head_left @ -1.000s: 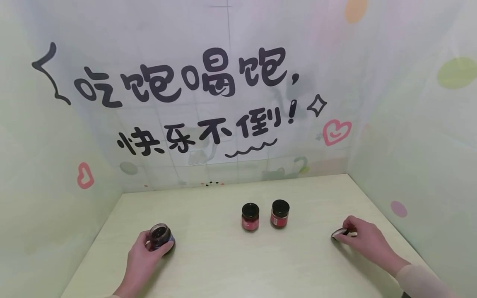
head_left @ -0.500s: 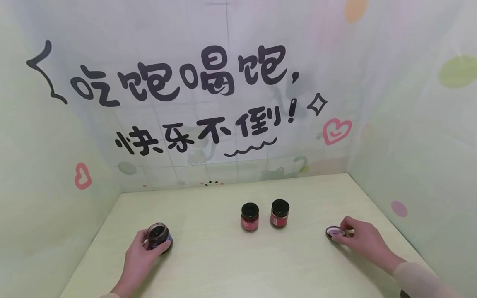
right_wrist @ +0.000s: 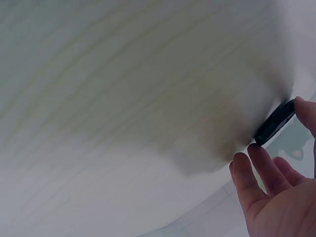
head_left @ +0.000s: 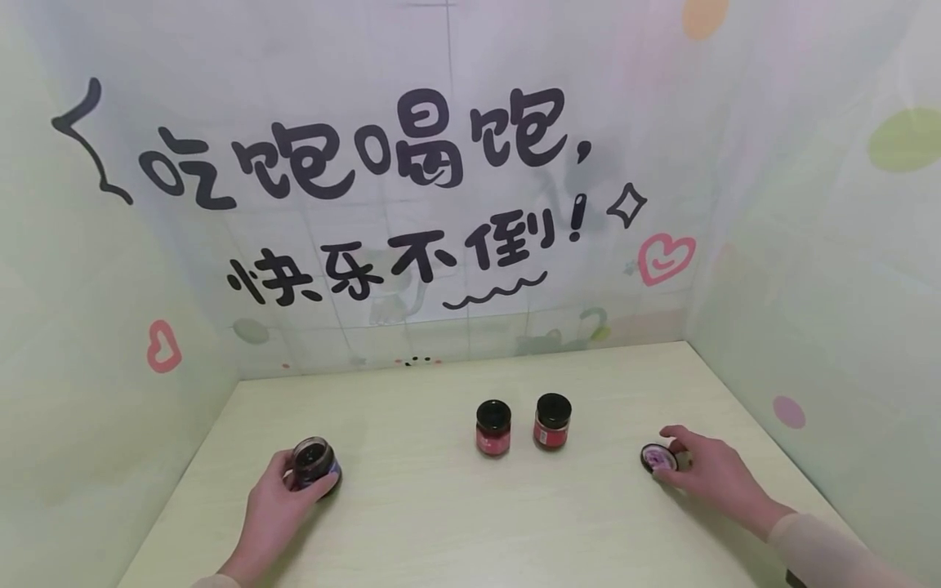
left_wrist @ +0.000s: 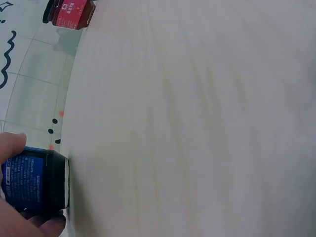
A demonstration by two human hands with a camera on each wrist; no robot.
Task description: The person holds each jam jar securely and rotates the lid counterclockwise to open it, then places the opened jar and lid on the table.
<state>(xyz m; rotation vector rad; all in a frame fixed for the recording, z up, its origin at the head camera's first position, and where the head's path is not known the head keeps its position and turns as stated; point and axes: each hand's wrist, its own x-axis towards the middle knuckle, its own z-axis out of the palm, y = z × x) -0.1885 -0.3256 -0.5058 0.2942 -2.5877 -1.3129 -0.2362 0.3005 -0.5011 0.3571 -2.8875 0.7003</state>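
On the left of the head view, my left hand (head_left: 278,505) grips an open glass jar (head_left: 318,472) with dark contents. Its blue label and dark body show in the left wrist view, where the jar (left_wrist: 37,180) stands on the table between thumb and fingers. Over on the right, my right hand (head_left: 724,480) holds a jar lid (head_left: 658,459) tilted, its pale, purple-stained inside facing up. In the right wrist view the black lid (right_wrist: 275,122) sits between the thumb and a fingertip, low over the table, while the index finger stretches away from it.
Two closed jars with black lids and red labels stand mid-table: a left one (head_left: 493,429) and a right one (head_left: 552,422). The pale wooden table (head_left: 456,523) ends at a printed back wall (head_left: 412,343), with side walls at left and right.
The lid has turned so that its stained inside shows, and shifted slightly left. My right index finger has lifted off it. The left hand and its jar stay almost still.
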